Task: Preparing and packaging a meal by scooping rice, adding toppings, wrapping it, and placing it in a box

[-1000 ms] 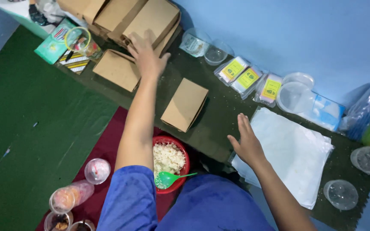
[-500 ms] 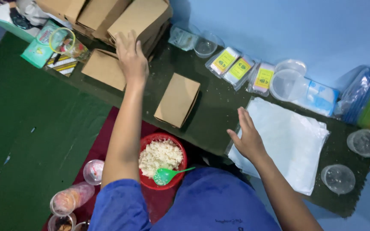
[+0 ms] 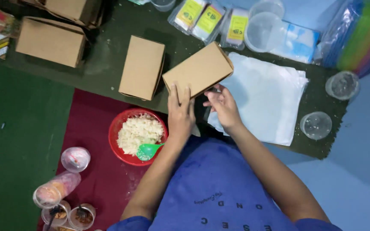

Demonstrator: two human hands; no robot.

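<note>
hands grip one brown box [image 3: 198, 70]: left hand [image 3: 180, 114] on its near edge, right hand [image 3: 222, 105] under its corner, between second box [image 3: 142, 67] and white sheets [image 3: 264, 100].

Left hand [image 3: 180, 115] covers the near corner of the tilted brown box [image 3: 198, 68], and the right hand [image 3: 222, 107] has its fingertips tucked under the box's lower edge, so its grip can't be read. At 11 o'clock the stacked brown boxes [image 3: 71, 9] are cut by the top edge; at 1 o'clock the coloured stack in a plastic bag [image 3: 360, 36] is blurred and cut off by the right edge. At 7 o'clock the small jars [image 3: 71, 216] run off the bottom edge, contents too small to tell.
</note>
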